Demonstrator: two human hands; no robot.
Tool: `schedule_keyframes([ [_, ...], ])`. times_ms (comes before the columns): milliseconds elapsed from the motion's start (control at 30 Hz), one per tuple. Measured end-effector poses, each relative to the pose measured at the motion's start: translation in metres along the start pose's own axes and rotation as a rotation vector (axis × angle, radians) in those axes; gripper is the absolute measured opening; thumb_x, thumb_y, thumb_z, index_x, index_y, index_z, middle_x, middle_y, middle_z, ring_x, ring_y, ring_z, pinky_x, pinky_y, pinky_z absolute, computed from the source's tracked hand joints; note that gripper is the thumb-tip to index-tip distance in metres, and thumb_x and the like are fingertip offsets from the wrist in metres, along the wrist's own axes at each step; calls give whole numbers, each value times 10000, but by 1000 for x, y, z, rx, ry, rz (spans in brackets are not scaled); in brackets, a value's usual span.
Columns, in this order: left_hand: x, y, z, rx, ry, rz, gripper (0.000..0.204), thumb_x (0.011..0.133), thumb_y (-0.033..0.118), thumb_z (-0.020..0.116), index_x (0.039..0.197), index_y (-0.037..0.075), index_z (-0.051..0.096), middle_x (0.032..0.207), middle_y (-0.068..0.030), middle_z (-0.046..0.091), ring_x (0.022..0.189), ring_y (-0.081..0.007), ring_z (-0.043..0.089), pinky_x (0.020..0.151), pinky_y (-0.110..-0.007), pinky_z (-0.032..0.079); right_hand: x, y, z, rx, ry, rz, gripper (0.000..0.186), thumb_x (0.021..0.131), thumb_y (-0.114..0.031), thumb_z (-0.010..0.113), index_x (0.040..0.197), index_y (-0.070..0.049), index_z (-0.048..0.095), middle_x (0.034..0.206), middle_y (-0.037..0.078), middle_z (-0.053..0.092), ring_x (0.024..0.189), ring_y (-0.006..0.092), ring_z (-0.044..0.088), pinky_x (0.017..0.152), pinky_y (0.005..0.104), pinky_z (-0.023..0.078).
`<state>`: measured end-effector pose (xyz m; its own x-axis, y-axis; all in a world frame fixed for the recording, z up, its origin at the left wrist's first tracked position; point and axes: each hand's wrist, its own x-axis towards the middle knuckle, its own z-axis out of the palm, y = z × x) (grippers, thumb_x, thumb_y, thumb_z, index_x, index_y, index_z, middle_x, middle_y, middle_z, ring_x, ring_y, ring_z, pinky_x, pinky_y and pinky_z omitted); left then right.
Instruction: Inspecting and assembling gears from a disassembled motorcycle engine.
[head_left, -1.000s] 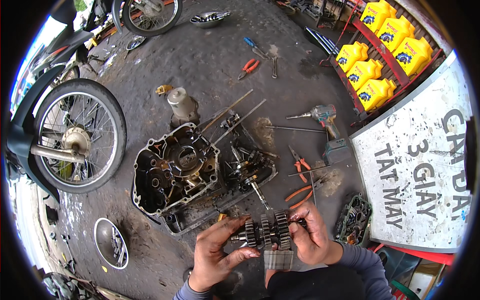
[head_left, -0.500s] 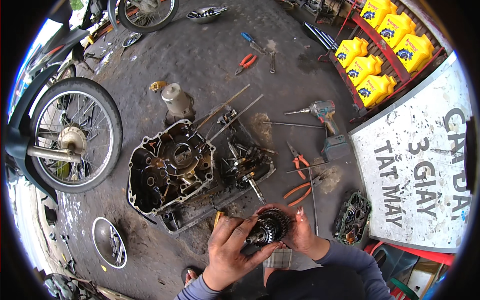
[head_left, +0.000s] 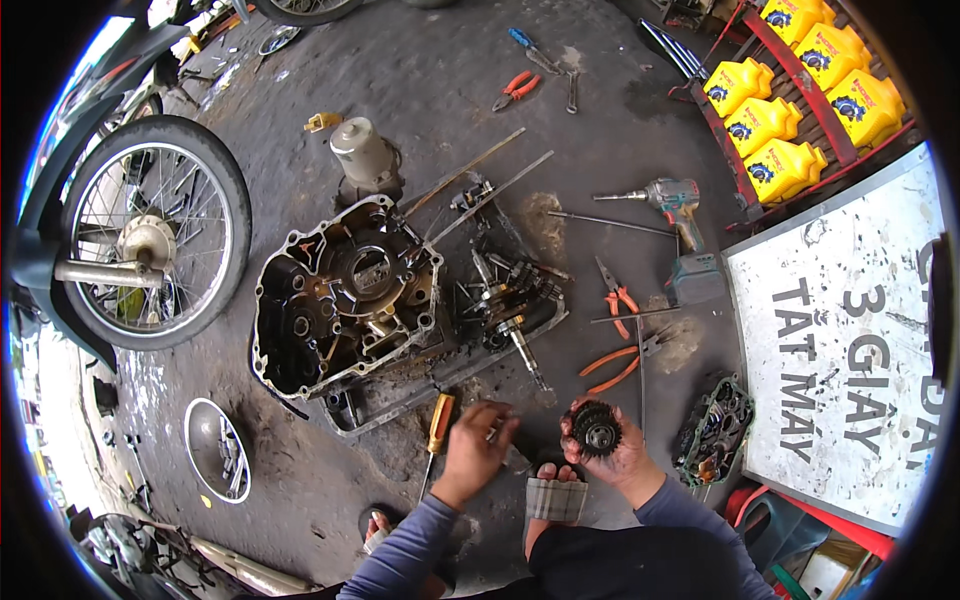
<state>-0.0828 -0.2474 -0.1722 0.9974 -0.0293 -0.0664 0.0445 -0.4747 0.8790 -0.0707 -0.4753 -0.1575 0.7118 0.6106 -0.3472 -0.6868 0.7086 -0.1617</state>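
My right hand (head_left: 632,462) holds a dark, oily gear cluster (head_left: 600,434) with its toothed face turned up. To the left of it, my left hand (head_left: 478,448) hovers over the ground with its fingers curled in. A small glint shows at those fingertips, but I cannot make out what they hold. Beside this hand lies a screwdriver (head_left: 438,425) with a yellow handle. Ahead stands an open engine crankcase half (head_left: 262,325), its oily inside showing. Just right of it, a gear shaft assembly (head_left: 512,340) rests on a dark metal tray (head_left: 385,412).
To the right lie orange-handled pliers (head_left: 612,370), a cordless impact driver (head_left: 680,225) and another engine casing (head_left: 715,435). A metal bowl (head_left: 205,455) with parts sits at the left, near a motorcycle wheel (head_left: 238,240). Yellow oil bottles (head_left: 785,170) fill a red rack; a white sign (head_left: 840,240) stands below.
My hands have come apart. The left has let go of the gear cluster and moved left, near the screwdriver. The right keeps the cluster, now face up. The whole view has shifted slightly.
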Motion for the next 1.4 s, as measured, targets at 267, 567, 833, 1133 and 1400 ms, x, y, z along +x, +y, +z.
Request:
schedule_keyframes([
  [267, 65, -62, 16, 325, 88, -36, 227, 869, 161, 634, 1071, 57, 635, 958, -163, 619, 820, -380, 624, 708, -454, 523, 19, -4, -7, -59, 139, -19, 456, 906, -420, 623, 1188, -68, 557, 1036, 136, 612, 881, 269, 610, 725, 376, 522],
  [567, 83, -69, 27, 539, 31, 96, 171, 844, 185, 646, 975, 75, 653, 975, -107, 605, 933, -321, 610, 774, -419, 519, 29, 2, 11, -201, 377, -114, 239, 961, -243, 565, 1127, -72, 572, 979, 93, 673, 841, 211, 676, 669, 360, 566],
  [833, 44, -32, 22, -439, 298, -108, 119, 834, -41, 663, 911, -8, 578, 1030, -133, 612, 958, -219, 615, 829, -309, 502, 35, 2, 37, -351, 547, -259, 214, 912, -184, 659, 1069, -76, 562, 941, 54, 654, 816, 172, 663, 657, 356, 559],
  [1133, 14, 51, -1, -501, 190, 65, 248, 757, -135, 717, 934, -19, 588, 1099, -159, 640, 1041, -229, 626, 909, -328, 490, 41, 10, 42, -653, 536, -382, 290, 870, -153, 710, 1092, -24, 575, 901, 17, 601, 799, 70, 557, 716, 228, 470],
  [1400, 20, 66, -24, -369, 42, 98, 387, 656, -61, 816, 1005, -40, 649, 1052, -121, 667, 990, -228, 632, 909, -329, 483, 33, 7, 50, -437, 407, -292, 311, 857, -125, 702, 1113, -14, 565, 940, 35, 609, 848, 98, 586, 749, 245, 485],
])
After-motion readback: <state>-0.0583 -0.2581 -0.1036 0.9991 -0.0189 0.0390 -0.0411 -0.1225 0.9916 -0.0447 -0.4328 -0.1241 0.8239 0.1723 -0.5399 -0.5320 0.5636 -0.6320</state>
